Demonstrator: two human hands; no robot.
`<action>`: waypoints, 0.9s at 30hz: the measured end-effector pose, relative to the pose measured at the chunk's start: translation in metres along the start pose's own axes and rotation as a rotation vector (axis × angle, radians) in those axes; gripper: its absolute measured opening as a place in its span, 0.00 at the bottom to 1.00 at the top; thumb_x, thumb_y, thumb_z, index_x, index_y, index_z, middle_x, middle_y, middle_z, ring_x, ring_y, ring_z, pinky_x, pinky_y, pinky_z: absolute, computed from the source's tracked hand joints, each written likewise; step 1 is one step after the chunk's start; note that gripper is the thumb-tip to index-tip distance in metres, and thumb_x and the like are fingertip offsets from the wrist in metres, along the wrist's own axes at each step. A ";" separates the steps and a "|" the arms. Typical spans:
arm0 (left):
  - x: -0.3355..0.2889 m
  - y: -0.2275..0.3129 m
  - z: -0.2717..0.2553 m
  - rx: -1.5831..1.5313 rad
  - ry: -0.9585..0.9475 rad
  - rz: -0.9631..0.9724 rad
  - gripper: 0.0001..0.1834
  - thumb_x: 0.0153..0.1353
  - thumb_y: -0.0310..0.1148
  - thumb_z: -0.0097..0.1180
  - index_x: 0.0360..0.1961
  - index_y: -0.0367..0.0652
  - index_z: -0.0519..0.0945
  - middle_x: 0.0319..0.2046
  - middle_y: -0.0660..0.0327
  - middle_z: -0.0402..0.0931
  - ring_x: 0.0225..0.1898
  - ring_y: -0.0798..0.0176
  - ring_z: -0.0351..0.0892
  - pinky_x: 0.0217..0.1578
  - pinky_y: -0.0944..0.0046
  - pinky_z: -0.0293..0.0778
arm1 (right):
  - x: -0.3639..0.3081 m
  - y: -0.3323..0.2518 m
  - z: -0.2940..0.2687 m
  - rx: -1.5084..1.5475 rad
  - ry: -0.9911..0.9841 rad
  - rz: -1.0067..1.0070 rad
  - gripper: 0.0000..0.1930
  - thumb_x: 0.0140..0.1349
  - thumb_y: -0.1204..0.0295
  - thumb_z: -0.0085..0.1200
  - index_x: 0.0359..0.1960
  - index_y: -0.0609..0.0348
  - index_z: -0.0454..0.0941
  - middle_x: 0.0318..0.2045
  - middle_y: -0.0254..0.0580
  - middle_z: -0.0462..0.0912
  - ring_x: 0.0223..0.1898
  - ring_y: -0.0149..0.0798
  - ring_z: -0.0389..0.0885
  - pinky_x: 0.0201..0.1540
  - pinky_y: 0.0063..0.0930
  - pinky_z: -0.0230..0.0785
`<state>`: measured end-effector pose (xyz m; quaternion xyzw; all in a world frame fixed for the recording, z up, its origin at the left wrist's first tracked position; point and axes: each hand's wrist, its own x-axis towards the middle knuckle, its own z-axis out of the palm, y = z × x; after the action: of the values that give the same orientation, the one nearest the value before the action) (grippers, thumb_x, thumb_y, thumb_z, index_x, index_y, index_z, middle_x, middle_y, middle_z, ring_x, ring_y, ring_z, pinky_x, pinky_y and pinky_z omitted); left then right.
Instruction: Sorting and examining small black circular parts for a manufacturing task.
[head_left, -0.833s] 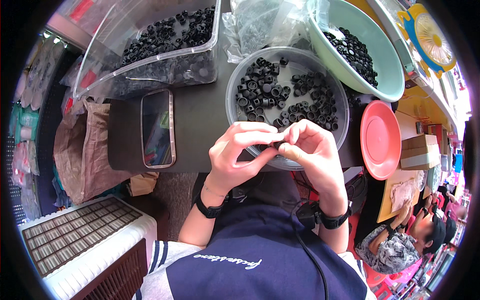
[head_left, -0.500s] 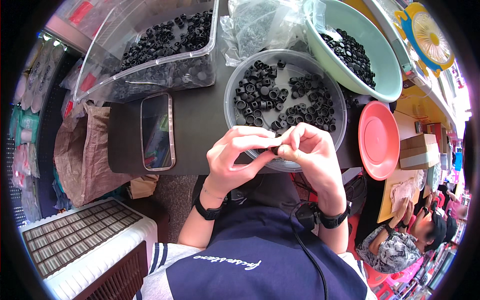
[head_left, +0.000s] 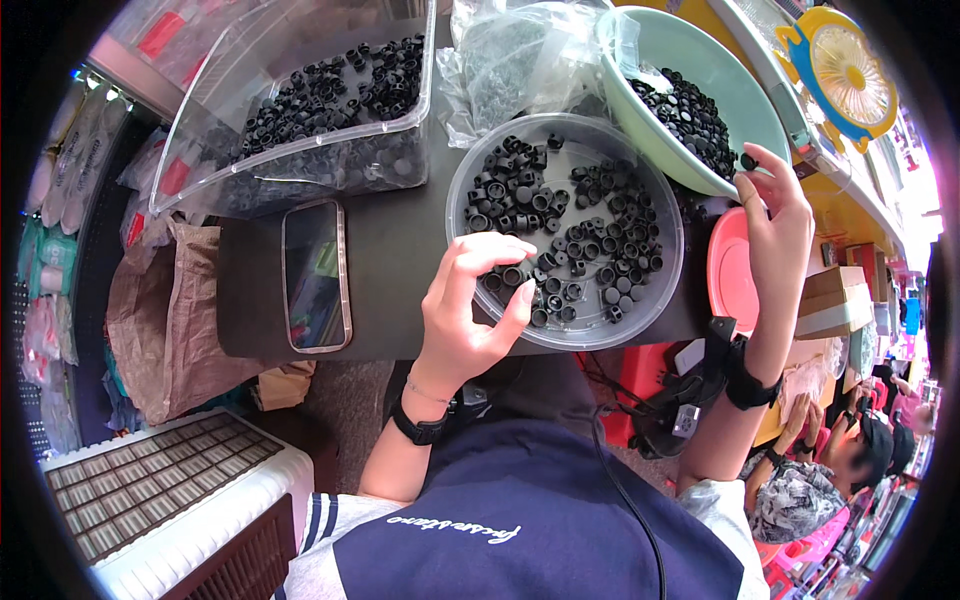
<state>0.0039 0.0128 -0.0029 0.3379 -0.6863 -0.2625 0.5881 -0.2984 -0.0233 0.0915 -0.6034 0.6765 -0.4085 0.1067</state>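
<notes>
A small black part is held at the fingertips of the right hand – a light pinch, though exactly which fingers press on it I cannot tell – by the near right rim of the green bowl. Left of that grip and a little ahead, a heap of black pieces lies inside the bowl. Closer to the body from the same grip is a red plate, partly covered by the right hand and forearm.

The left hand is well to the left of the pinch, its thumb and forefinger spread apart over the near left side of a clear round tub. Right of this spread grip, black fittings lie scattered on the tub's floor, some showing hollow round ends. Well ahead of the left hand is a crumpled plastic bag; ahead and to its left, a rectangular clear bin holds similar pieces.
</notes>
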 end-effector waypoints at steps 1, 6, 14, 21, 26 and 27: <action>0.000 0.000 0.000 0.019 -0.006 -0.003 0.17 0.55 0.20 0.63 0.45 0.37 0.74 0.43 0.51 0.82 0.47 0.55 0.81 0.53 0.58 0.75 | 0.003 0.000 -0.001 -0.162 0.034 -0.025 0.20 0.61 0.79 0.60 0.56 0.56 0.79 0.48 0.45 0.83 0.42 0.41 0.84 0.51 0.32 0.75; 0.000 -0.004 0.001 0.065 0.056 -0.057 0.15 0.57 0.18 0.60 0.45 0.36 0.74 0.42 0.51 0.82 0.46 0.56 0.81 0.53 0.59 0.75 | -0.012 -0.028 0.020 -0.252 -0.009 -0.272 0.21 0.56 0.80 0.62 0.53 0.54 0.80 0.55 0.45 0.77 0.47 0.45 0.81 0.53 0.37 0.74; 0.002 -0.004 0.001 0.103 0.013 -0.072 0.12 0.58 0.19 0.59 0.43 0.36 0.76 0.40 0.53 0.83 0.44 0.56 0.83 0.51 0.59 0.77 | -0.054 -0.044 0.036 -0.287 -0.455 -0.285 0.06 0.53 0.80 0.62 0.34 0.60 0.84 0.34 0.40 0.77 0.40 0.45 0.81 0.44 0.36 0.74; 0.003 -0.003 0.000 0.123 -0.003 -0.044 0.11 0.59 0.19 0.59 0.43 0.36 0.76 0.40 0.54 0.83 0.44 0.57 0.84 0.50 0.59 0.77 | -0.067 -0.031 0.047 -0.444 -0.497 -0.252 0.09 0.51 0.75 0.67 0.36 0.59 0.87 0.36 0.39 0.78 0.42 0.44 0.81 0.46 0.37 0.74; 0.001 -0.004 0.000 0.116 -0.028 -0.040 0.11 0.58 0.20 0.60 0.42 0.36 0.77 0.40 0.54 0.83 0.43 0.57 0.84 0.49 0.59 0.78 | -0.070 -0.030 0.051 -0.475 -0.458 -0.260 0.11 0.51 0.74 0.67 0.38 0.58 0.86 0.36 0.38 0.78 0.41 0.44 0.79 0.46 0.37 0.72; 0.001 -0.004 0.000 0.117 -0.029 -0.040 0.11 0.58 0.20 0.60 0.42 0.36 0.77 0.40 0.54 0.83 0.43 0.57 0.84 0.49 0.59 0.78 | -0.071 -0.029 0.052 -0.474 -0.458 -0.259 0.11 0.51 0.74 0.67 0.38 0.58 0.86 0.36 0.38 0.78 0.41 0.44 0.79 0.46 0.37 0.72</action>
<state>0.0042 0.0097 -0.0054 0.3813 -0.7021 -0.2385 0.5521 -0.2264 0.0204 0.0537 -0.7681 0.6289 -0.1046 0.0598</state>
